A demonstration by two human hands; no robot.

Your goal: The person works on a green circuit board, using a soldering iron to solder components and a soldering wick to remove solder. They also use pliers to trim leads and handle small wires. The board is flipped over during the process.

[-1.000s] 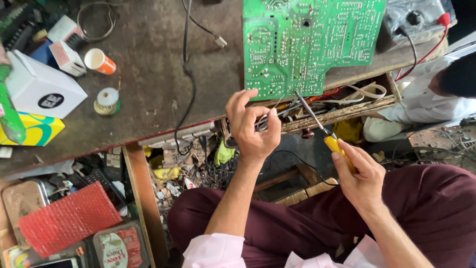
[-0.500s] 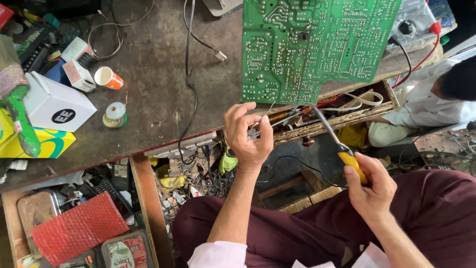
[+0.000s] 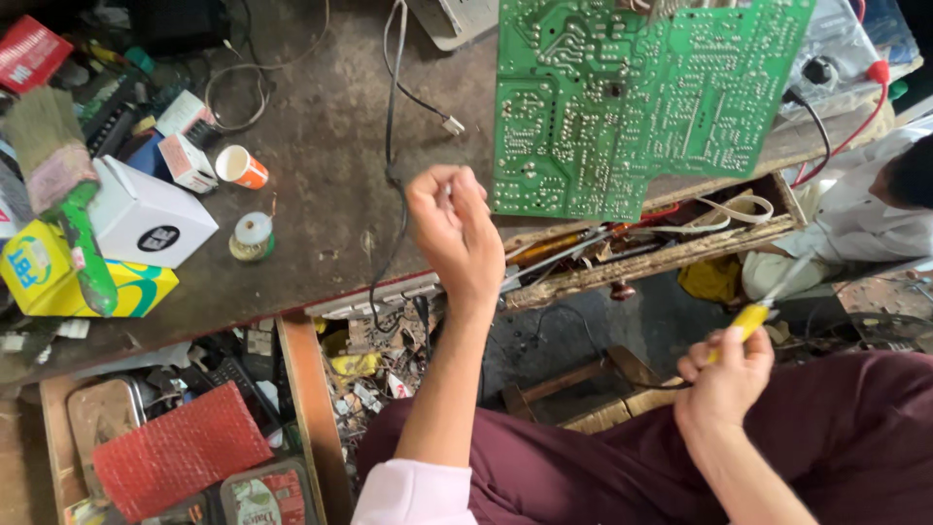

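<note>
Since the earlier frame, the left hand [image 3: 455,231] has lifted from the tabletop's front edge onto the surface, and the right hand [image 3: 724,374] has drawn the screwdriver [image 3: 750,316] back from the board toward the lap.

Nearest, at 4 o'clock, the right hand is closed around the screwdriver's yellow handle above the maroon trousers [image 3: 836,437]; its blurred shaft points up toward 1 o'clock. At centre, the left hand is curled into a loose fist with fingertips pinched together; whether anything small lies between them cannot be told. Just beside it a black cable [image 3: 392,126] runs across the worn tabletop [image 3: 330,165]. Farther off, at 1 o'clock, the green circuit board [image 3: 632,97] lies solder side up, overhanging the tabletop's edge above an open drawer of wires [image 3: 671,243]. At 9 o'clock sit a white box [image 3: 146,219], a small orange cup [image 3: 240,167] and a green-handled paintbrush [image 3: 68,204]. At 7 o'clock, a red bubble-wrap sheet [image 3: 180,449] rests in a lower drawer.
</note>
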